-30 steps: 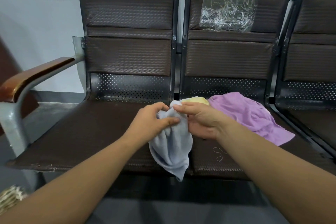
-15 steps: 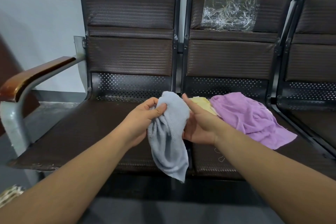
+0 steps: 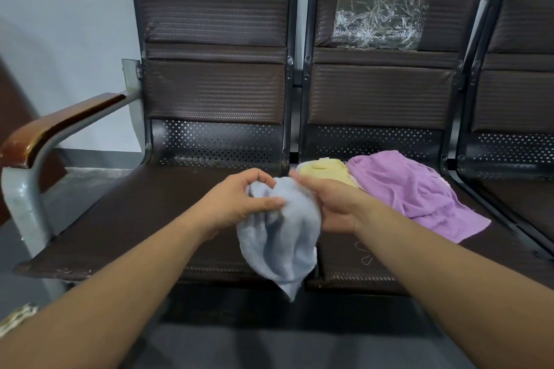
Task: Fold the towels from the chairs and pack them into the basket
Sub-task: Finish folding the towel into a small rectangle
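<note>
A bunched blue towel (image 3: 281, 237) hangs with its long axis vertical, tip pointing down past the front edge of the bench (image 3: 120, 219). The left hand (image 3: 239, 204) grips its top with curled fingers and thumb, and the right hand (image 3: 332, 207) clasps its right side, fingers partly hidden behind the cloth. Farther back on the bench lie a yellow towel (image 3: 323, 169) and a purple towel (image 3: 413, 192), touching.

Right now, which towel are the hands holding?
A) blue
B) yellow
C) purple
A: the left hand and right hand hold the blue towel; the purple towel and yellow towel lie on the seat.
</note>
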`<state>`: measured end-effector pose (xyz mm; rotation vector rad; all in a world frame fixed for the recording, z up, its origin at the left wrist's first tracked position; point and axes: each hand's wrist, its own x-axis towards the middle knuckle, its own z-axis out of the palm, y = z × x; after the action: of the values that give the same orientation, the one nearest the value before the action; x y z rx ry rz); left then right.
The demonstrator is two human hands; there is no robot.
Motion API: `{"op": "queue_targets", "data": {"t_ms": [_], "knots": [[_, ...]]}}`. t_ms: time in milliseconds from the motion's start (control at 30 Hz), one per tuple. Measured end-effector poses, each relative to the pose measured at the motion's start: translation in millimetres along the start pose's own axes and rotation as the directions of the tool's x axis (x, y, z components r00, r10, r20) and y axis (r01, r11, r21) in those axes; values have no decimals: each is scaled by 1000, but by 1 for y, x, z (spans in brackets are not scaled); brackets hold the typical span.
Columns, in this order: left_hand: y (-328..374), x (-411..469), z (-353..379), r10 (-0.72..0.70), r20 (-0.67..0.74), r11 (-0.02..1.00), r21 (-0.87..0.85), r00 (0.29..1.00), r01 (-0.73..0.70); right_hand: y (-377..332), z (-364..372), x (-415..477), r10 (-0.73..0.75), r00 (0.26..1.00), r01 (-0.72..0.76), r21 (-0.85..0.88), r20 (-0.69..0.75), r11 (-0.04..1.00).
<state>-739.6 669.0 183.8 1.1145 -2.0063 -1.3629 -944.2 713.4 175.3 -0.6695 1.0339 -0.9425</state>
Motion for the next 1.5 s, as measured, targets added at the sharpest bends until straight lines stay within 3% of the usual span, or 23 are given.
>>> {"op": "queue_targets", "data": {"t_ms": [100,267,400,533,667,767,833,1067,1167,1300,1367,1500], "knots": [[0,0,-2,-9,-11,988,-152,1000,7,1,2,4,-10,999,8,-57,-39,998],[-18,5,-27,-84,-301,959,-283,950,-5,-13,-18,2,-152,962,182,116,-229,976],[-22,5,-40,-173,-320,849,-528,932,-24,-17,-31,-9,-238,914,292,128,-327,948],[-22,2,-45,-162,-336,782,-617,928,-86,-23,-28,-13,-232,919,302,190,-320,934],[-13,0,-54,-243,-340,615,-779,908,-128,-26,-26,-11,-279,883,347,124,-376,930],[-5,-5,-67,-233,-366,428,-870,901,-243,-26,-23,-13,-369,834,388,-40,-411,921],[-2,-11,-75,-242,-400,379,-878,884,-293,-27,-22,-12,-410,807,391,-137,-424,910],[4,-24,-92,-227,-264,489,-863,937,-124,-51,0,-13,-518,766,400,-347,-381,848],[25,-26,-106,-141,-356,539,-810,924,-230,-84,5,-17,-591,713,451,-399,-378,799],[55,-32,-138,2,-531,517,-725,847,-455,-144,15,-32,-642,675,621,-190,-363,760],[60,-36,-148,-42,-542,487,-745,839,-457,-157,16,-34,-639,681,577,-277,-356,769],[48,-37,-154,-176,-501,553,-762,847,-336,-153,17,-33,-663,655,476,-482,-364,735]]}}
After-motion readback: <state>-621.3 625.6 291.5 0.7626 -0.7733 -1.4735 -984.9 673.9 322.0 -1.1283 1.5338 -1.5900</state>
